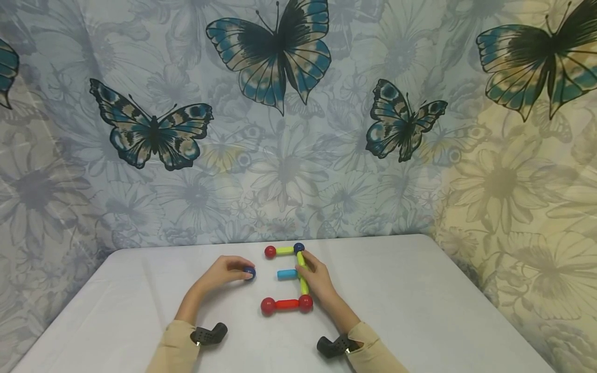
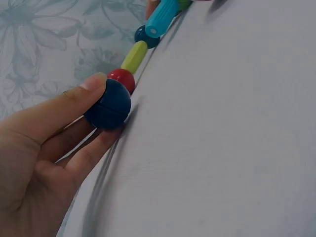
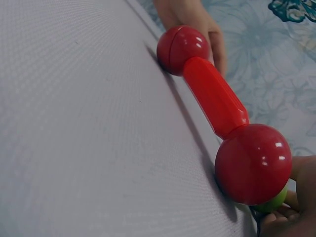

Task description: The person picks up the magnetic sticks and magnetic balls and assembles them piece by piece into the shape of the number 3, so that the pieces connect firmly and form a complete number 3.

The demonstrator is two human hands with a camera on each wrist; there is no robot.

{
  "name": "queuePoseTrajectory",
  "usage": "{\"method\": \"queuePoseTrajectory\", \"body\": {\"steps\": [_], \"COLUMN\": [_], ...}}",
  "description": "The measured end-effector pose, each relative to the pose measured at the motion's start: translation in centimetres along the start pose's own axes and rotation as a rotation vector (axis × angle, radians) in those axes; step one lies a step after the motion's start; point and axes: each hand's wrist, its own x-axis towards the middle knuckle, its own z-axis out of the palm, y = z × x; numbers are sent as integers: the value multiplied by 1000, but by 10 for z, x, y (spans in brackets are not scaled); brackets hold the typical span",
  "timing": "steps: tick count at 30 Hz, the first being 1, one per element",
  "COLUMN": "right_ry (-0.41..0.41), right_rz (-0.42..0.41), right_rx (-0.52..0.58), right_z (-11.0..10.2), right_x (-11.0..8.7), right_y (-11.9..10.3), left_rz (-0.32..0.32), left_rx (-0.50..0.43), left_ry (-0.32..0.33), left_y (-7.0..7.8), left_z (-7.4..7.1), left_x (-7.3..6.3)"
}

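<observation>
Between thumb and fingers, my left hand pinches a dark blue ball, left of a construction of magnetic-looking rods and balls. My right hand grips its right side at the upright yellow-green rod, partly covering it. From there a light blue rod sticks out leftward, its near end bare. Along the far side, a yellow-green rod joins a red ball to a dark blue ball. Nearest me, a red rod links two red balls, one of them the larger-looking ball.
A white-covered table lies under everything. Behind it hangs a butterfly-print cloth, close to the table's far edge. Dark wrist devices are strapped over both beige sleeves.
</observation>
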Motion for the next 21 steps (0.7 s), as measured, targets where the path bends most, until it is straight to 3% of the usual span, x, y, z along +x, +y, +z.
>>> {"method": "queuePoseTrajectory", "body": {"steps": [14,21], "right_ry": [-7,-11], "right_rz": [1,-5], "right_rx": [6,-16], "right_z": [0,0], "right_x": [0,0], "right_y": [0,2], "left_rz": [-3,6], "left_rx": [-44,-33], "left_ry": [146,159], "left_y": [9,13], "left_z": [28,37], "left_x": [10,14]}}
